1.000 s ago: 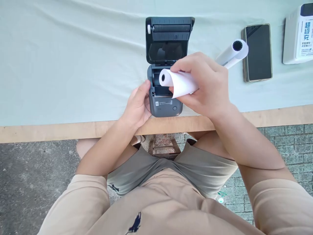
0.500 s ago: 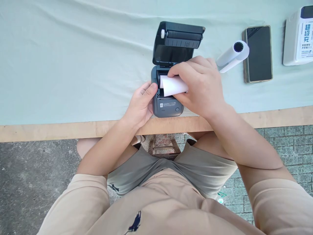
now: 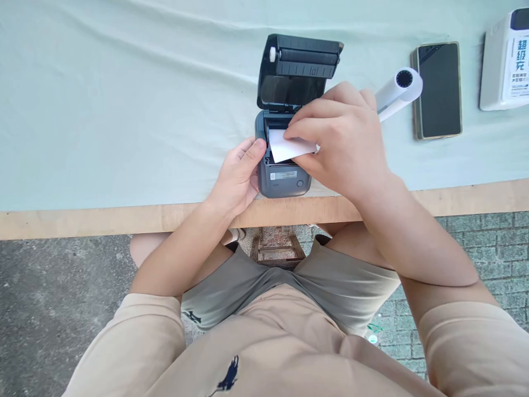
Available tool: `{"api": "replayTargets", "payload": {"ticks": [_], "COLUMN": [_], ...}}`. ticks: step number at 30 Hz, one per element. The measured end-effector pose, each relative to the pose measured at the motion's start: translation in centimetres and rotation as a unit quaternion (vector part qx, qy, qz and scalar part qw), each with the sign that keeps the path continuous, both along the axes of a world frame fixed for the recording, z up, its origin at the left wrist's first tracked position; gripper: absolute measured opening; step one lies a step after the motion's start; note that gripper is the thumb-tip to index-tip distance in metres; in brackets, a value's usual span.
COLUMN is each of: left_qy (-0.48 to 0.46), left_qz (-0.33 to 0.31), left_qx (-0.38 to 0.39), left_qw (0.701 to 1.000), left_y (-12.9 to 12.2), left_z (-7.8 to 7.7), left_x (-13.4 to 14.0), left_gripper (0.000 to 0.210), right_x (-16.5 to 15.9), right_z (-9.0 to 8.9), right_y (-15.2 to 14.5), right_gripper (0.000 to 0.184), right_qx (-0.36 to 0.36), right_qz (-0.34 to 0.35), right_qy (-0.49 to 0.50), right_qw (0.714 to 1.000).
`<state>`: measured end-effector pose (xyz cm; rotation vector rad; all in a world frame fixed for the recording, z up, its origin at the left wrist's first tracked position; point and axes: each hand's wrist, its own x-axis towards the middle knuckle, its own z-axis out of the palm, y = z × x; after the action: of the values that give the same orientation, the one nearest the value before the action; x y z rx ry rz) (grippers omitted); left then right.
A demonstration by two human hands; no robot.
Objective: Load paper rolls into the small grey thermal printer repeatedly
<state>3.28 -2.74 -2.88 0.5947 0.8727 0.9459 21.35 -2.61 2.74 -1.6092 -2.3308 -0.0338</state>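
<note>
A small dark grey label printer (image 3: 285,186) sits at the table's front edge with its lid (image 3: 295,69) raised and tilted back. My left hand (image 3: 239,173) grips the printer's left side, thumb on the upper rim and fingers down along the side. White paper (image 3: 287,148) lies across the printer's open compartment, its loose end towards me. My right hand (image 3: 343,140) pinches this paper between thumb and fingers at the compartment's right side. The hand hides the paper's right part, so I cannot see how much of a roll is inside.
Right of my right hand lies a white paper roll (image 3: 399,91) with a dark core. Beyond it are a phone (image 3: 438,91) and a white box-shaped device (image 3: 496,66) with printed text. Pale green cloth (image 3: 124,110) covers the table up to its wooden front edge (image 3: 103,220).
My right hand's fingers have shifted over the paper, which now lies flatter in the compartment. The lid has moved slightly left. My left hand stays on the printer.
</note>
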Motion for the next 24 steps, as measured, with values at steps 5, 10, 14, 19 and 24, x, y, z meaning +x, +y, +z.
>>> {"api": "replayTargets", "payload": {"ticks": [5,10,14,19,24], "left_qy": [0.001,-0.004,-0.007,-0.001,-0.034], "left_qz": [0.024,0.016,0.003,0.000,-0.002], "left_qx": [-0.011,-0.002,-0.007,-0.005,-0.004], "left_qw": [1.000,1.000,1.000,1.000,0.999], "left_y": [0.0,0.0,0.1,0.2,0.2], "left_z": [0.1,0.1,0.1,0.1,0.1], "left_x": [0.2,0.3,0.2,0.1,-0.1], "left_gripper": [0.017,0.022,0.025,0.021,0.022], "right_x": [0.2,0.8,1.6,1.9,2.0], "right_z": [0.2,-0.3,-0.8,-1.3,-1.8], "right_y": [-1.4,-2.7,-3.1,-3.3,-3.2], "right_gripper": [0.027,0.033,0.028,0.022,0.008], "right_qx": [0.095,0.087,0.039,0.075,0.049], "right_qz": [0.068,0.122,0.144,0.172,0.169], "right_qy": [0.019,0.027,0.028,0.028,0.023], "right_qw": [0.993,0.988,0.988,0.982,0.984]}}
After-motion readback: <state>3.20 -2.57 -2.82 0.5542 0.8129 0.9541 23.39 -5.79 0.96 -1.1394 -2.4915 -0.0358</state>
